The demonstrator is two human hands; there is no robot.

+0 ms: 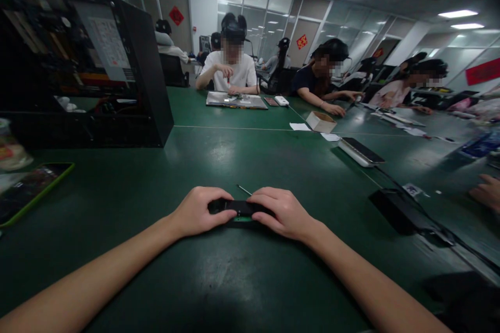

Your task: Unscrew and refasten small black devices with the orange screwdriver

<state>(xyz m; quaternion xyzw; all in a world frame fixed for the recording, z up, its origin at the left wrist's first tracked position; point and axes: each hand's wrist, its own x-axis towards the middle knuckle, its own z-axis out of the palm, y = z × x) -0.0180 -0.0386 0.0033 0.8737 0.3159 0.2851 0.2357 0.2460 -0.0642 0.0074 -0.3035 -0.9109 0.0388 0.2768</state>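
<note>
Between my two hands, low over the green tabletop, is a small black plastic device (244, 208) with a strip of green circuit board showing along its near edge. My left hand (201, 210) grips its left end, thumb in front and fingers behind. On the right end, my right hand (283, 212) closes around it in the same way. The device's exact kind is not clear, and both its ends are covered by my fingers. Just beyond it, a thin metal shaft (244, 189), like a screwdriver's, pokes out past my right fingers.
An open black computer case (150, 73) stands at the left, with a green-edged phone (35, 187) near it. To the right lie a black power adapter (398, 210), a white power strip (357, 153) and a small box (321, 122). Across the table, a person works over a flat panel (236, 100).
</note>
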